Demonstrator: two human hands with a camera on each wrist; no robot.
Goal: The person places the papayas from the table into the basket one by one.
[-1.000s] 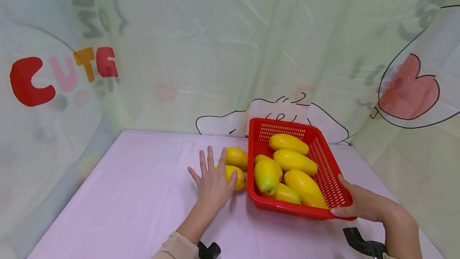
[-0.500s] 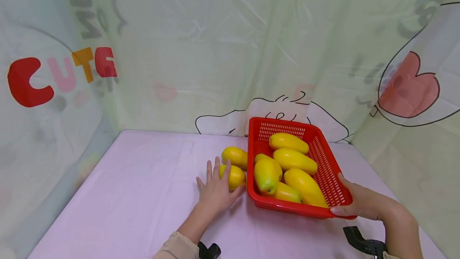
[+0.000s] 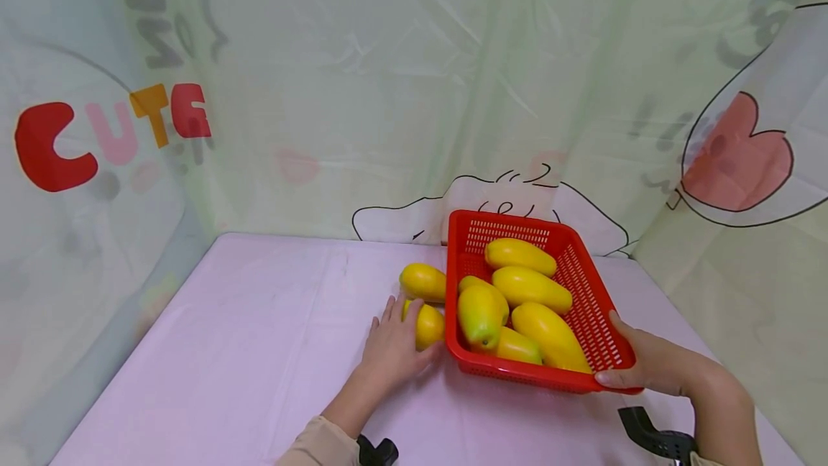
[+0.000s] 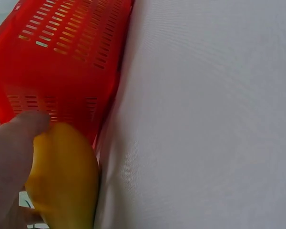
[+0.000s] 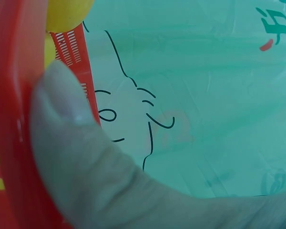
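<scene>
A yellow mango [image 3: 430, 327] lies on the table just left of a red plastic basket [image 3: 456, 293]. My left hand [image 3: 391, 344] curls round it from the left, fingers over the far side and thumb on the near side. In the left wrist view, the thumb lies along the mango [image 4: 66, 176], close to the basket's slotted wall [image 4: 52, 71]. My right hand [image 3: 653, 362] grips the basket's near right corner, its thumb [image 5: 62, 105] over the rim. Several yellow mangoes, some greenish at the end, lie inside, such as this mango [image 3: 550, 336].
Another mango [image 3: 422, 282] lies on the table behind the one at my left hand, beside the basket. A pale lilac cloth [image 3: 259, 336] covers the table. A printed curtain [image 3: 323, 92] hangs along the back and both sides.
My left hand, spread over the near mango before, has lowered and curled its fingers round it. The mango has shifted slightly towards me. My right hand and the basket stay in place.
</scene>
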